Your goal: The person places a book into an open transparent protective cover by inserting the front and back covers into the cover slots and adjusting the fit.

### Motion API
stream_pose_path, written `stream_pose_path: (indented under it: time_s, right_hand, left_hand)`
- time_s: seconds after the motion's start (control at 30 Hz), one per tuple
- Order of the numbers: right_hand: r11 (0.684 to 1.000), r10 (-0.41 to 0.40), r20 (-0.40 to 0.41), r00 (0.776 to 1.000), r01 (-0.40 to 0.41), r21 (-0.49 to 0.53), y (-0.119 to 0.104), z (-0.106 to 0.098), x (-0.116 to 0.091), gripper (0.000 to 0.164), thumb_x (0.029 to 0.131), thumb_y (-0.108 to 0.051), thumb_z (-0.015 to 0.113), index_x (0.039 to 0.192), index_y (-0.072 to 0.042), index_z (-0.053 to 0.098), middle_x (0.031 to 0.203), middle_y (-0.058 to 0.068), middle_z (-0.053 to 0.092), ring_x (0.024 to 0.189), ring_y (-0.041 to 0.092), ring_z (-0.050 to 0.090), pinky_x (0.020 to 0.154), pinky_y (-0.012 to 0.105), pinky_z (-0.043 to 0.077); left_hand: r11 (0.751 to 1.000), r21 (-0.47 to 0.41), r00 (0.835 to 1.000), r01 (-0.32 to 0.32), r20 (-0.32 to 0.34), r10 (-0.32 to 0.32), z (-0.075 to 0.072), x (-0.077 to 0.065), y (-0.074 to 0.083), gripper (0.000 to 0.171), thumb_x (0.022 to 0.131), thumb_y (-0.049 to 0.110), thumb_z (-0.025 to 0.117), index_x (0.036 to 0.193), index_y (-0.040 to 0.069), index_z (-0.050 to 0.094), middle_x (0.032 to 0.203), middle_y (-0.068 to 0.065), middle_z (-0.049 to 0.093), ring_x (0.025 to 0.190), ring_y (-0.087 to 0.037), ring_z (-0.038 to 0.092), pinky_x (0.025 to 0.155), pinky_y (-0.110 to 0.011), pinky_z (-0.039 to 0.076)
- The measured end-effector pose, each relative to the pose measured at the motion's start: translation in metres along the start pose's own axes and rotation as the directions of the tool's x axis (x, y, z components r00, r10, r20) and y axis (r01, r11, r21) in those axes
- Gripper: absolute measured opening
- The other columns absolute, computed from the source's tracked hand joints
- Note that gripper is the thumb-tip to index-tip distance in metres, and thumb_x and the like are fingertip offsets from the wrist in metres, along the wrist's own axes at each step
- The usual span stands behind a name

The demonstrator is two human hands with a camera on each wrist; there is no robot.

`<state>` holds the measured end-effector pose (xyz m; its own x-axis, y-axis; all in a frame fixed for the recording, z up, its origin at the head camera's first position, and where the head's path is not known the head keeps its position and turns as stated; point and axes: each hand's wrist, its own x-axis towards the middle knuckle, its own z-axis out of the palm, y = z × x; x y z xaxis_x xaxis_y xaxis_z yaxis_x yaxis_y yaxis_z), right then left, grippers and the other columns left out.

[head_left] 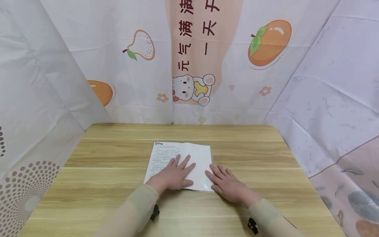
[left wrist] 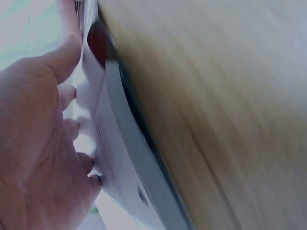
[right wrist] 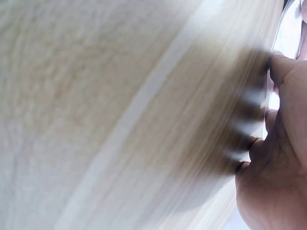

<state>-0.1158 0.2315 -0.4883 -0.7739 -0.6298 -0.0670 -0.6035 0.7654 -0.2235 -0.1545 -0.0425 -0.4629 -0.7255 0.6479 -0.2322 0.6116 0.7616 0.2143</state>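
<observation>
An open book (head_left: 202, 156) lies on the wooden table (head_left: 112, 158), its left page printed with text and its right page mostly white. My left hand (head_left: 173, 175) rests across the middle of the book with fingers spread. Seen from the left wrist, a thick block of pages (left wrist: 129, 139) shows below that hand, and the paper bulges near the spine. At the book's right edge, my right hand (head_left: 229, 185) lies with extended fingers, the fingertips touching the page's margin. The right wrist view shows this hand (right wrist: 278, 148) low over the wood. Neither hand grips anything.
Behind the table's far edge hangs a white curtain (head_left: 142, 82) printed with fruit, a cartoon animal and characters. More patterned cloth (head_left: 32, 98) closes off the left, and another sheet (head_left: 334, 98) the right. Black straps (head_left: 155, 212) show under the wrists.
</observation>
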Motion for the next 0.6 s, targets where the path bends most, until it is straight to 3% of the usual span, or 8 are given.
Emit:
stream_pose_path:
  time_s: [0.2, 0.47, 0.6]
  right_hand:
    - [1.0, -0.016, -0.02, 1.0, 0.016, -0.003, 0.002, 0.003, 0.001, 0.054, 0.104, -0.032, 0.043, 0.152, -0.014, 0.027, 0.158, 0.017, 0.018, 0.139, 0.046, 0.014, 0.106, 0.067, 0.024]
    - [0.999, -0.054, -0.06, 0.997, 0.054, 0.004, 0.001, 0.0, 0.001, 0.053, 0.102, -0.03, 0.047, 0.15, -0.011, 0.032, 0.154, 0.021, 0.026, 0.135, 0.05, 0.021, 0.101, 0.07, 0.028]
    - [0.997, -0.064, -0.043, 0.997, 0.066, 0.044, 0.0, -0.006, 0.0, 0.062, 0.099, -0.039, 0.052, 0.149, -0.01, 0.032, 0.154, 0.022, 0.024, 0.136, 0.05, 0.02, 0.103, 0.069, 0.026]
  left_hand:
    - [1.0, -0.006, 0.999, 0.019, -0.041, -0.019, 0.003, -0.002, -0.017, 0.066, 0.098, 0.056, 0.041, 0.154, 0.03, 0.017, 0.161, -0.006, 0.006, 0.143, -0.036, 0.006, 0.113, -0.058, 0.017]
    - [0.998, 0.059, 0.999, 0.025, -0.04, -0.023, 0.002, -0.005, -0.014, 0.067, 0.098, 0.056, 0.042, 0.154, 0.027, 0.018, 0.161, -0.008, 0.007, 0.143, -0.037, 0.009, 0.112, -0.058, 0.02]
    - [0.996, 0.073, 0.999, 0.043, -0.036, -0.04, 0.005, -0.003, -0.012, 0.068, 0.098, 0.057, 0.041, 0.154, 0.028, 0.016, 0.161, -0.007, 0.005, 0.143, -0.037, 0.008, 0.112, -0.059, 0.02]
